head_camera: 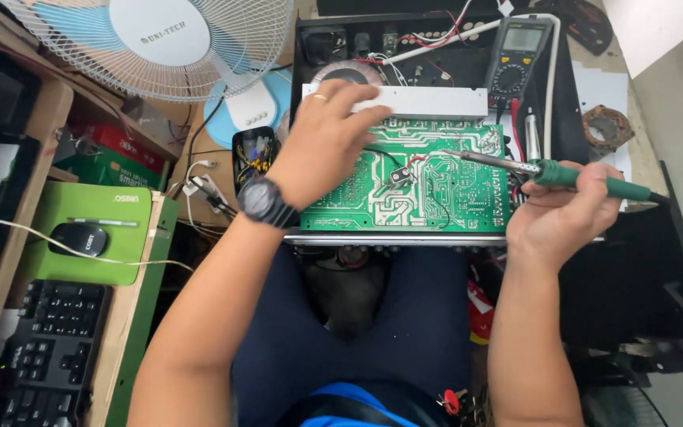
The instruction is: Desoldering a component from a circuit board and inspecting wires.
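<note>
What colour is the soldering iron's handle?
Green, on the soldering iron held in the right hand; head view.

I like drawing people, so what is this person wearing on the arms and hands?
Both forearms are bare, with no sleeves in sight and no gloves. The left hand has a thin ring on one finger, and a chunky black wristwatch with a round face sits on that wrist. The right hand wears nothing.
</note>
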